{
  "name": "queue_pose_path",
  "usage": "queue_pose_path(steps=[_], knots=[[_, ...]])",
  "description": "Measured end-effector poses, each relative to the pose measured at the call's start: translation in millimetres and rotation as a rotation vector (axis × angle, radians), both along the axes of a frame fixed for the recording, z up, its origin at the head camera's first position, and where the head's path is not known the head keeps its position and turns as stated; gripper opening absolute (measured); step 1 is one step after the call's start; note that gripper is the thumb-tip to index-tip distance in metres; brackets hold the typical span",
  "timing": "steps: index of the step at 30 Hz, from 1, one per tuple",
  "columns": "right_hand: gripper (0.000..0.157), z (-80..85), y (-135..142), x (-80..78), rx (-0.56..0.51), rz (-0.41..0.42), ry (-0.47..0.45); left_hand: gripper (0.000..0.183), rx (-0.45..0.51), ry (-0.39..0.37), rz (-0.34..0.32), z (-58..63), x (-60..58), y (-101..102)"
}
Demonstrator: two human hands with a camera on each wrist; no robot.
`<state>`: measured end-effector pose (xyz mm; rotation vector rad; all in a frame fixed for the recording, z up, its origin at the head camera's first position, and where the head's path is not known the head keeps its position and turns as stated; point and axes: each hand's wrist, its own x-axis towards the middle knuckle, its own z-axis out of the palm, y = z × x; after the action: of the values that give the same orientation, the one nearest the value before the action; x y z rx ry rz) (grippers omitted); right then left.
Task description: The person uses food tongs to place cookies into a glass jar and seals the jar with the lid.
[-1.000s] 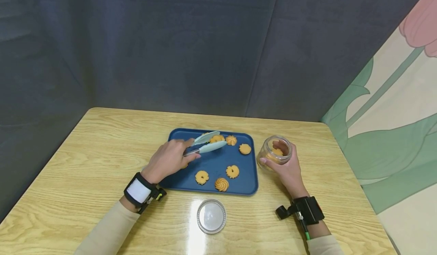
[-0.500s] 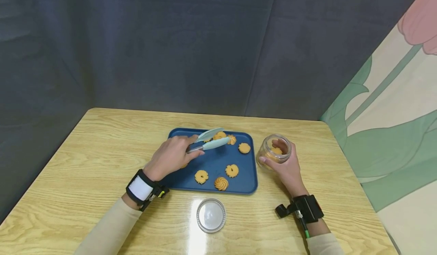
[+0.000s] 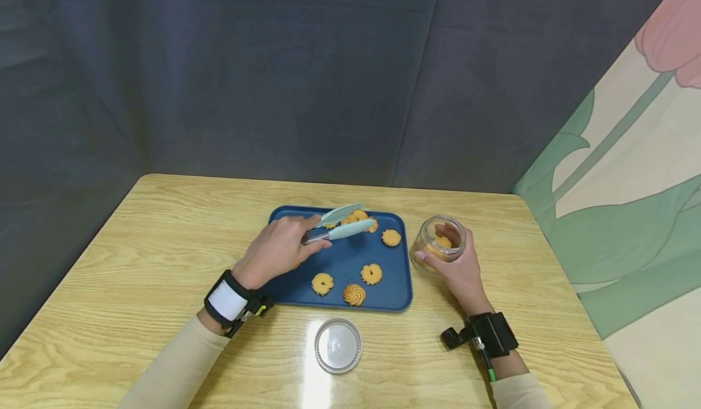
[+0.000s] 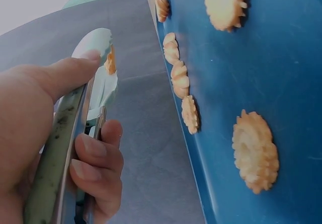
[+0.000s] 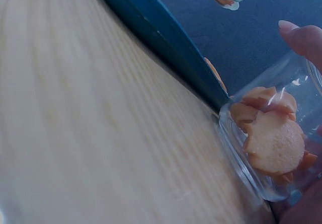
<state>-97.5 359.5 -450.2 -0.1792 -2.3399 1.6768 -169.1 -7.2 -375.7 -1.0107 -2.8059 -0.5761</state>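
Note:
My left hand (image 3: 274,248) grips metal tongs with pale mint tips (image 3: 350,229) above the far side of a blue tray (image 3: 345,257). A cookie (image 4: 110,62) is pinched between the tips, mostly hidden by them in the left wrist view. On the tray lie several golden butter cookies, among them a ring-shaped cookie (image 3: 371,274) and a swirled cookie (image 3: 354,294). To the right of the tray, my right hand (image 3: 462,272) holds a clear jar (image 3: 420,252), thumb on the near side. Cookies (image 5: 275,141) fill the jar's lower part, and its mouth is uncovered.
A round clear lid (image 3: 338,346) lies on the wooden table (image 3: 137,263) in front of the tray. Behind the table hangs a dark curtain (image 3: 274,80), with a flower-patterned cloth (image 3: 630,232) at the right.
The left hand has carried the tongs and the pinched cookie a little to the right and away from me. My right hand and the jar have stayed in place.

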Motion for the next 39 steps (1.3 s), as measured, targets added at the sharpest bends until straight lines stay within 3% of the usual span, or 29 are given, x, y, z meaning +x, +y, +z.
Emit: queue_pose_path(steps=[17,39], knots=[[0.088,0.8,-1.2,1.0,-0.008,-0.003,-0.01,0.063,0.01,-0.015,-0.018,10.7,3.8,12.3],[0.088,0.6,-0.5,0.8,-0.016,0.002,-0.001,0.059,0.009,0.018,-0.062,12.5,8.7,33.5]])
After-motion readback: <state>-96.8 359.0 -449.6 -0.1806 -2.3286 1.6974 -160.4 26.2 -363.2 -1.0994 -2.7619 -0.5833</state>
